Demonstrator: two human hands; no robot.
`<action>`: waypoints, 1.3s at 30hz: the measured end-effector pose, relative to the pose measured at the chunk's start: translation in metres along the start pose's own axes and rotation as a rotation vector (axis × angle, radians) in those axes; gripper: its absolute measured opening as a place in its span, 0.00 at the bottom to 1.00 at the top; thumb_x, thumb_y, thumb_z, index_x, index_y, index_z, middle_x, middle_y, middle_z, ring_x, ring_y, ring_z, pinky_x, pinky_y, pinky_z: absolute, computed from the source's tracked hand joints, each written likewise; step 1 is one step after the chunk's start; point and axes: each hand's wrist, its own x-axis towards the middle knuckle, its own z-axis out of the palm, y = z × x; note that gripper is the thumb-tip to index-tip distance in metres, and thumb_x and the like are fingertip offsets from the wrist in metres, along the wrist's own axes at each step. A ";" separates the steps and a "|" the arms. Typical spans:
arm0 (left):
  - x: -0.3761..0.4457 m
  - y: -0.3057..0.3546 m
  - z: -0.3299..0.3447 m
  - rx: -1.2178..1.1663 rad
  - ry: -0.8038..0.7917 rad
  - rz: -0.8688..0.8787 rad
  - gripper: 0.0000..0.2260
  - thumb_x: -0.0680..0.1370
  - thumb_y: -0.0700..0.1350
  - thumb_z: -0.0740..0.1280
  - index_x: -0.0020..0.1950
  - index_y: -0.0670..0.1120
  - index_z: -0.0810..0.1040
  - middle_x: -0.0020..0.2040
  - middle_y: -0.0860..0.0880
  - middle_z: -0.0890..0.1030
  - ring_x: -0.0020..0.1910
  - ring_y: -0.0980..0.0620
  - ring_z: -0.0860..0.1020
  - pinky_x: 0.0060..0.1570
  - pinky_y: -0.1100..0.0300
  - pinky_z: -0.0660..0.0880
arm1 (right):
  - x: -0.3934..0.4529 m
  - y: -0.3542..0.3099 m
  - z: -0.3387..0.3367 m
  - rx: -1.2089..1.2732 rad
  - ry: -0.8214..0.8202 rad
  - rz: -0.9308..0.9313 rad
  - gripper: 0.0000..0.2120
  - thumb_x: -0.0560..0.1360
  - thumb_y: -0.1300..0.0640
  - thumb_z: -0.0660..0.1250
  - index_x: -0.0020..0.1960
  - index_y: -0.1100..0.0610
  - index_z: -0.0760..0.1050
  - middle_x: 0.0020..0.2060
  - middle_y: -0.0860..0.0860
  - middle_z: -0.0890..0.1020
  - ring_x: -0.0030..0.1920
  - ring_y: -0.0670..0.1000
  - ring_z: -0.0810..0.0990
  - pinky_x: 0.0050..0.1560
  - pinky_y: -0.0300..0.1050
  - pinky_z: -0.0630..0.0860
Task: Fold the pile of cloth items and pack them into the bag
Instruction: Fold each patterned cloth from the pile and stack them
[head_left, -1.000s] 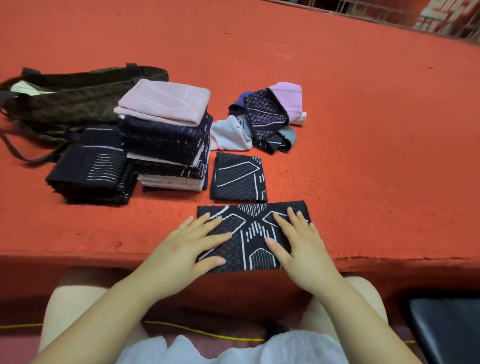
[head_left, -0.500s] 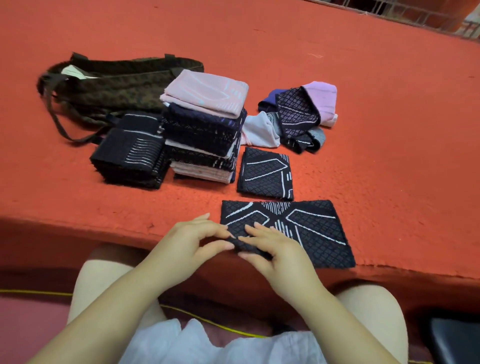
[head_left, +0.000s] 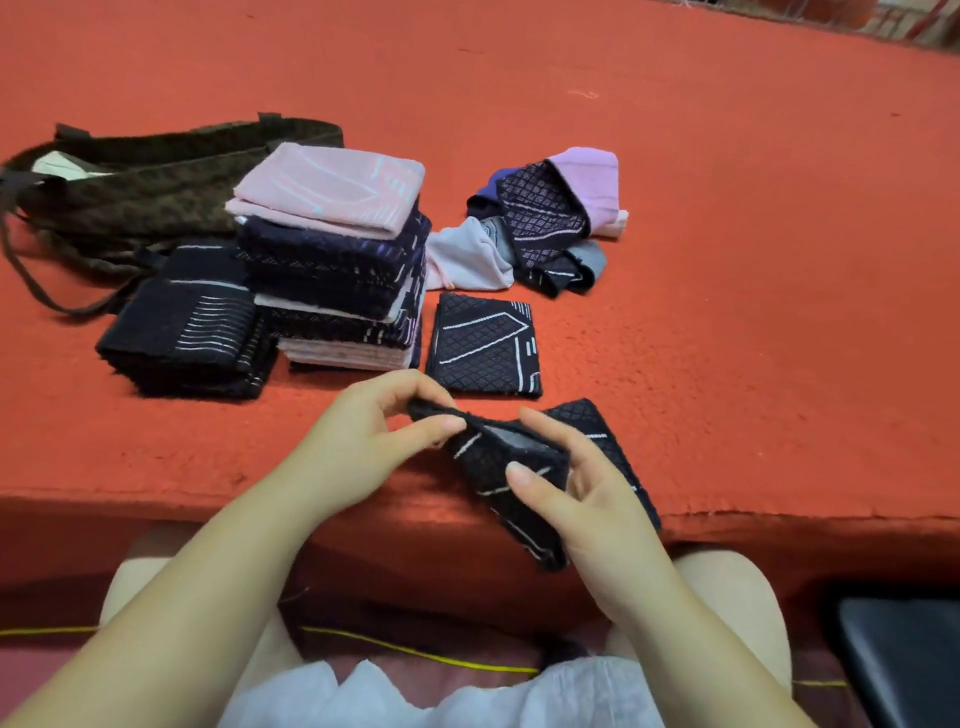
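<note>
Dark cloth was mid-fold, pinched between left fingers and right fingers at the bench edge. Beyond the fingers: folded stacks done, small pile left, bag apparently unpacked.

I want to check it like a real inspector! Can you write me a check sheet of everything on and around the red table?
Surface: red table, front edge frayed.
Job's things: dark patterned cloth half folded in both hands; single folded cloth; tall folded stack; black folded stack; unfolded pile; dark bag at the far left.
Clutter: nothing seen.
Grippers: left hand pinches the cloth's edge; right hand has a grip on its fold.
Cables: yellow cord on the floor.
Surroundings: dark seat at lower right.
</note>
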 end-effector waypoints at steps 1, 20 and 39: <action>0.006 0.006 0.009 -0.004 -0.009 0.017 0.04 0.69 0.46 0.71 0.42 0.50 0.78 0.39 0.57 0.82 0.40 0.63 0.78 0.45 0.71 0.72 | -0.002 -0.004 -0.001 -0.045 0.038 -0.033 0.24 0.70 0.63 0.72 0.64 0.54 0.72 0.48 0.45 0.85 0.50 0.42 0.82 0.49 0.33 0.75; 0.022 -0.005 0.087 0.517 -0.011 -0.122 0.21 0.73 0.50 0.72 0.65 0.50 0.75 0.59 0.52 0.76 0.61 0.53 0.72 0.64 0.63 0.63 | 0.003 0.022 -0.081 -0.740 0.467 -0.007 0.18 0.70 0.57 0.74 0.56 0.48 0.74 0.39 0.44 0.78 0.35 0.37 0.74 0.38 0.29 0.69; 0.017 0.028 0.064 -0.434 -0.186 -0.400 0.08 0.79 0.44 0.63 0.51 0.44 0.80 0.50 0.48 0.85 0.51 0.50 0.83 0.54 0.55 0.77 | 0.006 -0.025 -0.067 -0.291 0.212 -0.023 0.09 0.67 0.61 0.75 0.46 0.57 0.80 0.36 0.45 0.83 0.38 0.43 0.80 0.39 0.33 0.75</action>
